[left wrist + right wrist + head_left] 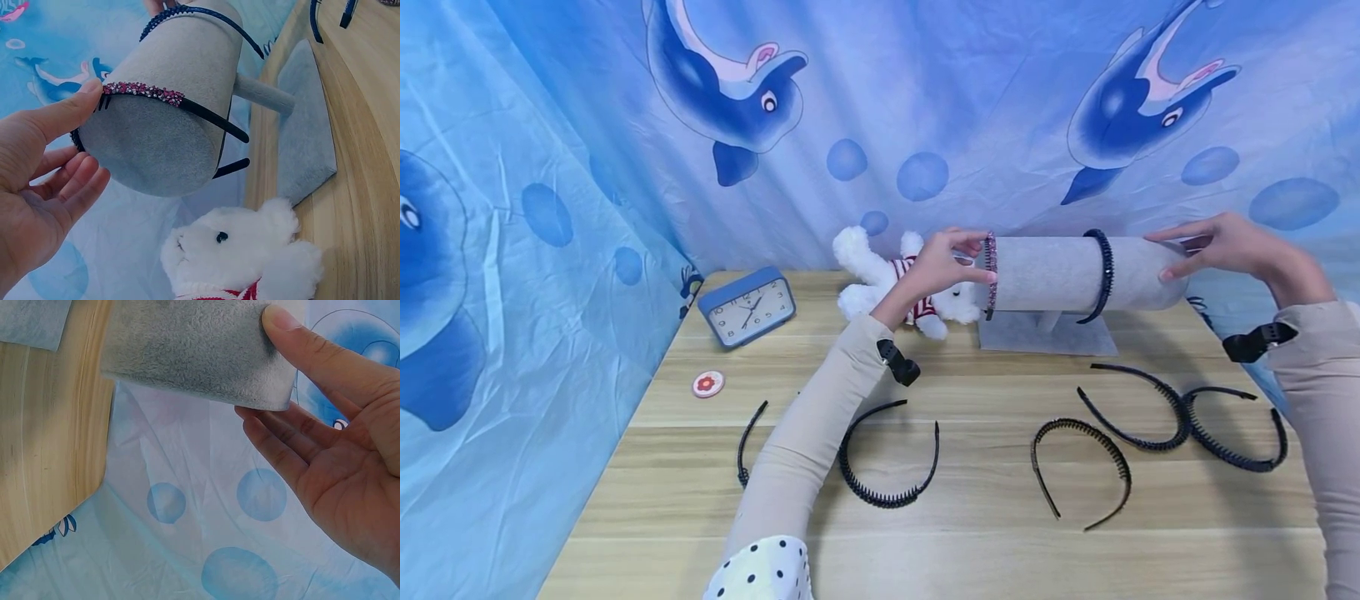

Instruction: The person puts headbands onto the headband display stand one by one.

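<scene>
A grey plush headband stand (1051,275), a horizontal roll on a post, stands at the back of the table. My left hand (936,271) is at its left end, thumb on a headband with pink stones (144,91) and fingers at the far side of its curve. That headband sits around the roll's end, its dark tips below. My right hand (1232,250) grips the roll's other end, with the thumb (284,319) pressed on the grey plush and the fingers at its edge. Between the hands, a dark blue toothed headband (1105,275) circles the roll.
Black toothed headbands lie on the wooden table: one (887,500) near the left forearm, several at the right, such as this headband (1123,475). A white plush toy (865,258) lies beside the stand. Farther left are a blue clock (748,307) and a round flower piece (708,384).
</scene>
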Action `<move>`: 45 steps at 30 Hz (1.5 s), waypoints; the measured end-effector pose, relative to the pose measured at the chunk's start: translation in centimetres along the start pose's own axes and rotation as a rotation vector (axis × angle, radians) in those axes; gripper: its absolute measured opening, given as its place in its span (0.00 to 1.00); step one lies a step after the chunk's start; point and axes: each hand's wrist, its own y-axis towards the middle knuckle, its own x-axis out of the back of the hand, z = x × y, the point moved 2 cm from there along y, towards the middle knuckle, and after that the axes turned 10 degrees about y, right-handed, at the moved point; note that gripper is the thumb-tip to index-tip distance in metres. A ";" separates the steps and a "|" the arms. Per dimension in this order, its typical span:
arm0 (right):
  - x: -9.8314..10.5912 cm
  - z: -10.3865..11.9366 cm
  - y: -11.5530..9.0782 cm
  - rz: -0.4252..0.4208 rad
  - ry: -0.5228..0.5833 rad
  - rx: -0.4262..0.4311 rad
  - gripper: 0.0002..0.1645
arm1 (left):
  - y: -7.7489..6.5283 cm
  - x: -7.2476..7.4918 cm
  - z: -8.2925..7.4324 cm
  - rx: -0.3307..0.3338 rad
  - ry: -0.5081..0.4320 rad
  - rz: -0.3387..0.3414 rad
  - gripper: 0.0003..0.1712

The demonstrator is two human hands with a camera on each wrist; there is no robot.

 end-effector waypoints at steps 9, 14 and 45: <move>0.3 0.1 -0.3 -0.007 0.010 -0.002 0.44 | 0.4 -0.1 -0.7 -0.001 0.065 -0.036 0.40; 0.1 0.1 -0.2 0.000 0.012 -0.004 0.45 | 0.5 -0.3 -1.1 -0.020 0.071 -0.050 0.38; -0.1 0.1 -0.4 -0.002 0.016 -0.003 0.45 | 1.5 0.5 -2.1 -0.079 0.244 0.148 0.46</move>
